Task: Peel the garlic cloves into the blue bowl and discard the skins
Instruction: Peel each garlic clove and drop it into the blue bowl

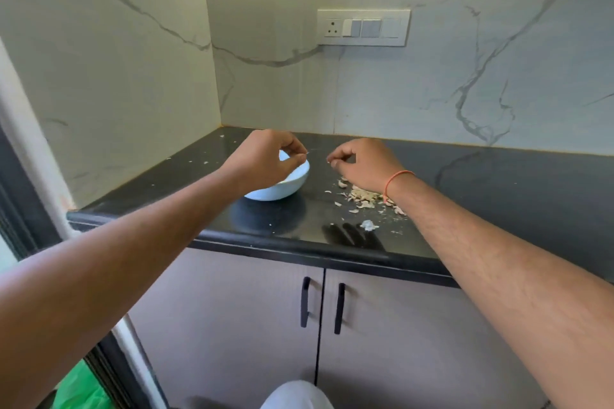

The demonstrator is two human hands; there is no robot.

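A pale blue bowl sits on the black countertop; its inside is mostly hidden by my left hand. That hand hovers over the bowl, thumb and fingers pinching something tiny and pale, too small to name. My right hand is held just right of the bowl, above the counter, also pinching a small pale bit between thumb and forefinger. Under and beside my right wrist lies a heap of garlic skins, with one whitish piece nearer the front edge.
Small skin flecks are scattered over the counter's left part. Marble walls close in the counter at the back and left, with a switch panel on the back wall. Cabinet doors with black handles sit below the counter's rounded front edge.
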